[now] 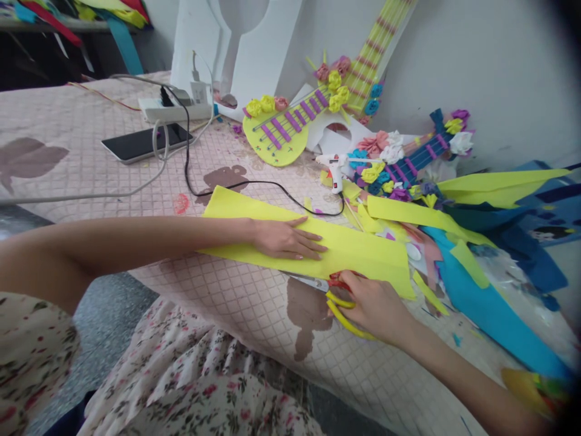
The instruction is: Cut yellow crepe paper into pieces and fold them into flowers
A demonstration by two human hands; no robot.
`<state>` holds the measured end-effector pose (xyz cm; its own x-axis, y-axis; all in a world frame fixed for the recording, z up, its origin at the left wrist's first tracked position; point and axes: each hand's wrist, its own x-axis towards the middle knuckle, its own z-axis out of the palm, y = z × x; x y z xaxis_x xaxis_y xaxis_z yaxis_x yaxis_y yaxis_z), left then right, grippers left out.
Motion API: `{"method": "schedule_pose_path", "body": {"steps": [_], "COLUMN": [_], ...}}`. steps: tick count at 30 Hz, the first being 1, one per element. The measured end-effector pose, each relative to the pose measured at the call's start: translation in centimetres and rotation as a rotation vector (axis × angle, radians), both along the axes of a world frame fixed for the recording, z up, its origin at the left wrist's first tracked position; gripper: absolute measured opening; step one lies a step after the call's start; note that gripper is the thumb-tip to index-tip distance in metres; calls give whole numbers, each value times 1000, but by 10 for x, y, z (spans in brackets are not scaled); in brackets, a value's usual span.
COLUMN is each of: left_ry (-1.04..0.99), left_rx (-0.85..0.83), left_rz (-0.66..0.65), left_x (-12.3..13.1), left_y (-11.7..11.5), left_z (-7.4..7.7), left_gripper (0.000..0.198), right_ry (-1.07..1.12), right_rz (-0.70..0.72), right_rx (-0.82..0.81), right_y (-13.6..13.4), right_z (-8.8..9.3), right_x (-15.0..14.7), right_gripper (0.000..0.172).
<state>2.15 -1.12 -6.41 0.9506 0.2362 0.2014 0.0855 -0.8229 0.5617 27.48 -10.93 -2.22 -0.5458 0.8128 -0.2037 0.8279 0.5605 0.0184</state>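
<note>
A long yellow sheet (354, 245), like crepe paper or felt, lies across the quilted tablecloth. My left hand (288, 239) rests flat on its middle, fingers stretched out. Close by, my right hand (374, 309) grips a pair of scissors (318, 283) by red and yellow handles. The blades point left along the sheet's near edge; I cannot tell whether they touch it. Behind the sheet, a white glue gun (334, 171) stands on the table with its black cord trailing left.
Decorated toy guitars in yellow (279, 136) and blue (413, 160) lean at the back. A phone (147, 142) lies near a white power strip (177, 109) with cables. Blue strips (490, 303) and yellow scraps (429, 293) cover the right side. White cut boards (263, 54) stand against the wall.
</note>
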Motion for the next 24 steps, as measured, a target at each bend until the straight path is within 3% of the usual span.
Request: {"method": "schedule_pose_path", "body": {"steps": [11,24], "left_ry": [26,-7], "left_rx": [30,-2], "left_rz": [-15,6], "left_x": [0,0], "left_y": [-1,0], "left_z": [1,0], "left_gripper": [45,43], "right_ry": [29,27], "right_rz": [-79,10], "right_rx": [-6,10], "right_y": [-2,3], "right_z": [0,-2], "right_x": [-5,-20], "right_gripper": [45,42]}}
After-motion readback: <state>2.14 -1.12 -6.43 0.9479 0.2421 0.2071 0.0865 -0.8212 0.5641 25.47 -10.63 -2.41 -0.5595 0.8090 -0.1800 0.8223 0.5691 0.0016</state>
